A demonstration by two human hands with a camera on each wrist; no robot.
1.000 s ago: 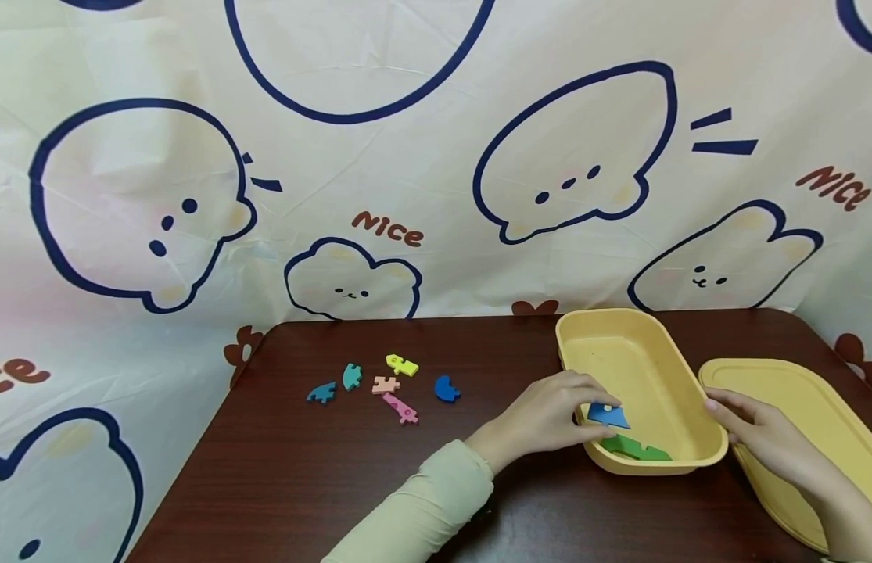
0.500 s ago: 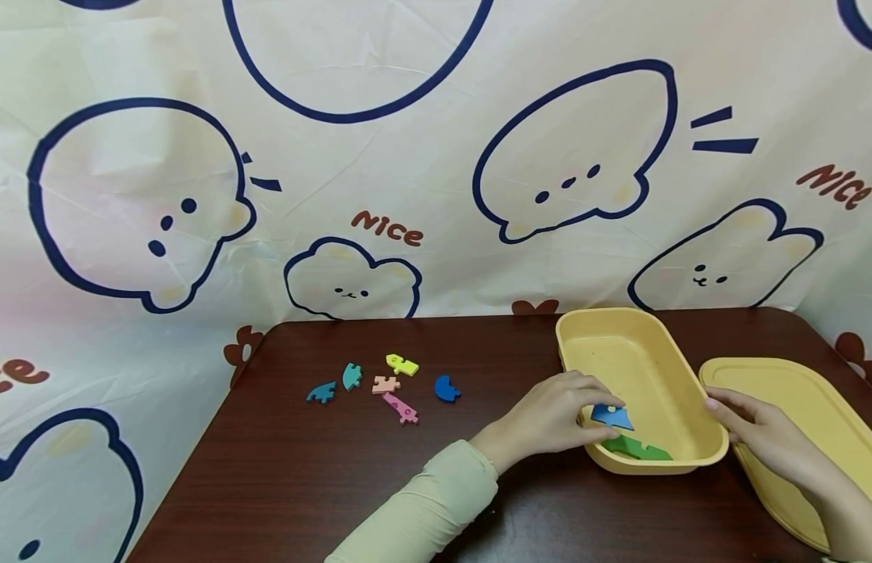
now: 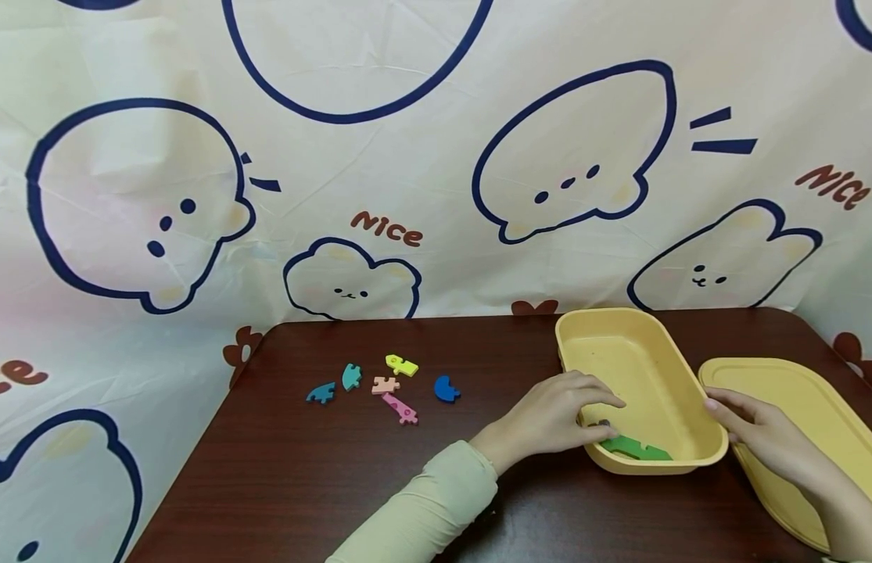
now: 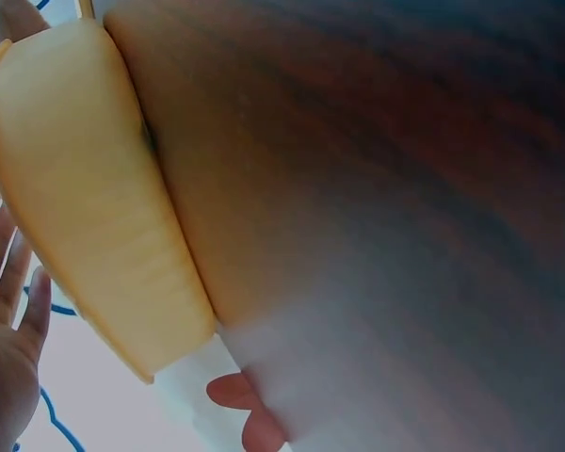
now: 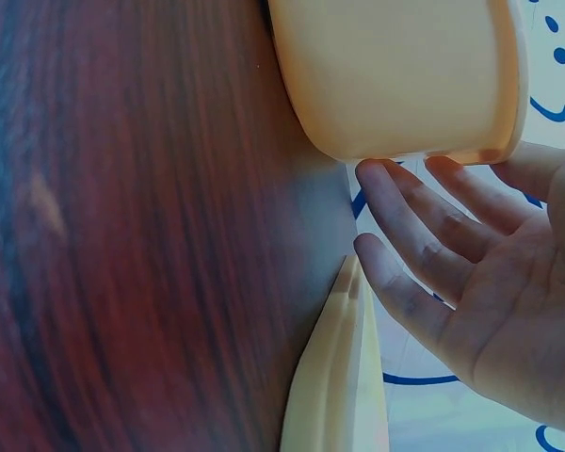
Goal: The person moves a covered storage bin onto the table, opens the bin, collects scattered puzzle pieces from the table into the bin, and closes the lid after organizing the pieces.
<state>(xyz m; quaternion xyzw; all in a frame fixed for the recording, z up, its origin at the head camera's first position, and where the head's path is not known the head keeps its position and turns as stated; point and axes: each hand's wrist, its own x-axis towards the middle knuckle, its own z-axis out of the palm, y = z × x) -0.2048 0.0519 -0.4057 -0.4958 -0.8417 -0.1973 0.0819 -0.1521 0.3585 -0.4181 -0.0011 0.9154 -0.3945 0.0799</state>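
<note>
My left hand (image 3: 548, 414) reaches over the left rim of a yellow plastic box (image 3: 640, 367), thumb and fingers apart. A small dark thing (image 3: 603, 423) shows by the thumb; what it is, I cannot tell. On the box floor just beyond lies a green puzzle piece (image 3: 636, 448). No blue piece is visible between the fingers. On the other side, my right hand (image 3: 766, 434) touches the box's right wall and rim. In the right wrist view its fingers (image 5: 405, 226) are fairly straight, their tips against the box (image 5: 395, 75). The left wrist view shows mostly the box's side (image 4: 85, 188).
Several loose puzzle pieces lie left of centre on the dark wooden table (image 3: 323, 469): teal (image 3: 351, 377), blue-teal (image 3: 321, 392), yellow (image 3: 402, 365), peach (image 3: 385, 385), pink (image 3: 400, 409) and dark blue (image 3: 446, 389). A yellow lid (image 3: 780, 383) lies right of the box. A printed cloth (image 3: 450, 180) hangs behind.
The blue piece seen between my left thumb and fingers earlier has gone from view. Both hands, the box and the other pieces have stayed nearly where they were.
</note>
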